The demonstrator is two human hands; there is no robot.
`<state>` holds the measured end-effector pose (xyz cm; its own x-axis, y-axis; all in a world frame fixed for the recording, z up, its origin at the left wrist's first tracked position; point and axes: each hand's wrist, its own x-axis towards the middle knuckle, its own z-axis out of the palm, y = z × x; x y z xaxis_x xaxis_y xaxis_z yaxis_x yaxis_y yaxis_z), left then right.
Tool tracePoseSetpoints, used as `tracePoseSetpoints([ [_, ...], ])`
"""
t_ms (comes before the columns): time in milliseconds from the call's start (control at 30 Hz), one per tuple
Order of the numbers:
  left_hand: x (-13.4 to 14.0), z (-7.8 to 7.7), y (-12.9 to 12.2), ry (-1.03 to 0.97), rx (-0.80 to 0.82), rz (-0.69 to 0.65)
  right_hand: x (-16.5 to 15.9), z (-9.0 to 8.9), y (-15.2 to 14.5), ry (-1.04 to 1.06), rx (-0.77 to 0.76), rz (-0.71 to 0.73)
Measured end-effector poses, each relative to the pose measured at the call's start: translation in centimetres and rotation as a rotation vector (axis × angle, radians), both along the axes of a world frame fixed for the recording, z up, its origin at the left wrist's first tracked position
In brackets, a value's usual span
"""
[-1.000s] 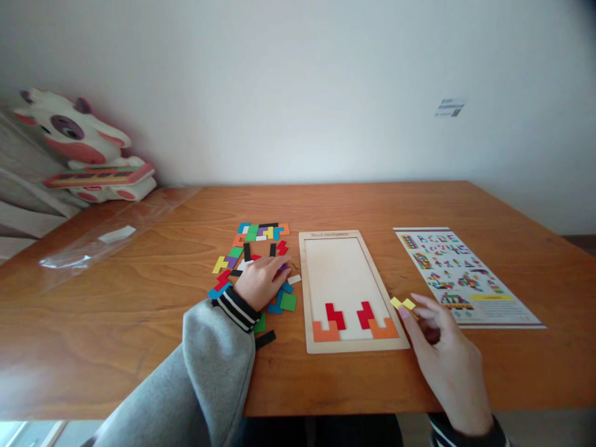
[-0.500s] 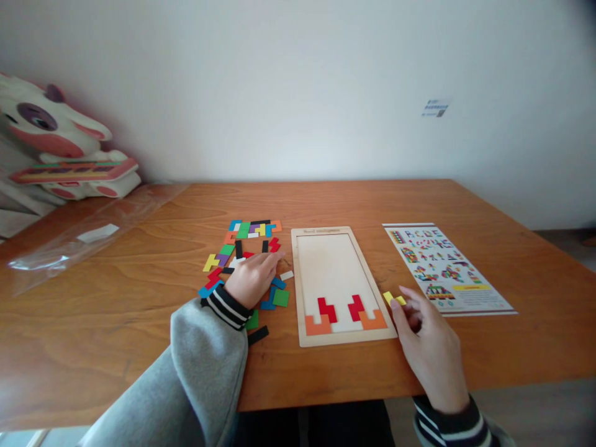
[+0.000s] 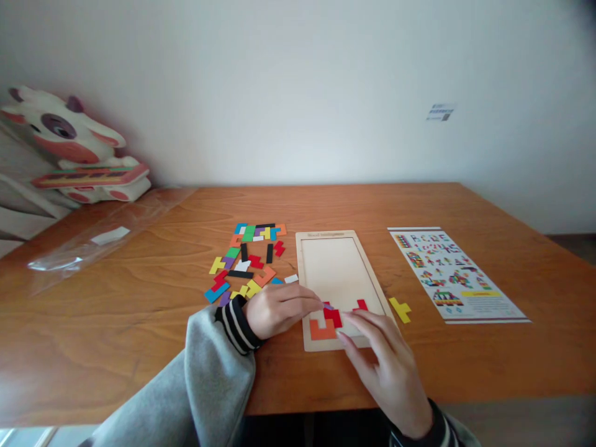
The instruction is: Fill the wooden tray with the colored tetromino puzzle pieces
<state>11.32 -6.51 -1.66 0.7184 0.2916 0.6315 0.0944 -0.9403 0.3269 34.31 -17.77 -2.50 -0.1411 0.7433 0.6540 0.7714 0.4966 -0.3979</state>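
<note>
The wooden puzzle tray (image 3: 331, 267) lies flat in front of me. My left hand (image 3: 282, 310) reaches over its left edge with fingers closed, and a sliver of a purple puzzle piece (image 3: 328, 306) shows at the fingertips. Just below that is a red piece (image 3: 333, 319), beside an orange piece (image 3: 322, 333) in the tray's near left corner. My right hand (image 3: 384, 354) hovers over the near right part, thumb and fingers apart, with nothing seen between them. It hides most of another red piece (image 3: 362, 305). A yellow piece (image 3: 401, 310) rests on the table right of the tray.
Several coloured pieces (image 3: 242, 266) are spread left of the tray. A printed pattern sheet (image 3: 459, 276) lies to the right. At the back left are a clear plastic bag (image 3: 109, 236) and a cow-shaped toy keyboard (image 3: 90, 177) near the wall.
My left hand has moved right from the loose pieces to the tray, with a purple piece at its fingertips. My right hand has let go of the yellow piece and moved left over the tray.
</note>
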Motion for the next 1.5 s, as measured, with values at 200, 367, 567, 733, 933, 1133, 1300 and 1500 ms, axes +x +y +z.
tracePoseSetpoints([
  [200, 0.2, -0.4, 0.0, -0.026, 0.043, -0.138, -1.1, -0.1, 0.5, 0.045, -0.010, 0.028],
  [367, 0.6, 0.0, -0.6, -0.017, 0.046, -0.125, -0.8, -0.2, 0.5, 0.073, -0.043, -0.001],
  [567, -1.0, 1.6, 0.8, 0.035, 0.227, 0.246, -0.4, -0.3, 0.4, 0.141, -0.075, -0.060],
  [733, -5.5, 1.9, 3.4, 0.403, 0.088, 1.199, 1.4, -0.1, 0.2, 0.154, -0.091, -0.146],
  [933, -9.4, 2.2, 3.8, 0.619, -0.166, 1.432, 4.0, -0.5, -0.2, 0.190, -0.157, -0.265],
  [1133, -10.2, 2.1, 4.1, 0.660, -0.281, 1.458, 5.5, -2.2, -0.7, 0.414, -0.344, -0.295],
  [1300, -10.9, 1.3, 4.6, 0.650, -0.247, 1.390, 5.5, -2.6, -0.7, 0.504, -0.362, -0.320],
  [1500, -10.9, 1.3, 4.8, 0.713, -0.309, 1.352, 5.4, -2.1, -0.4, 0.372, -0.318, -0.243],
])
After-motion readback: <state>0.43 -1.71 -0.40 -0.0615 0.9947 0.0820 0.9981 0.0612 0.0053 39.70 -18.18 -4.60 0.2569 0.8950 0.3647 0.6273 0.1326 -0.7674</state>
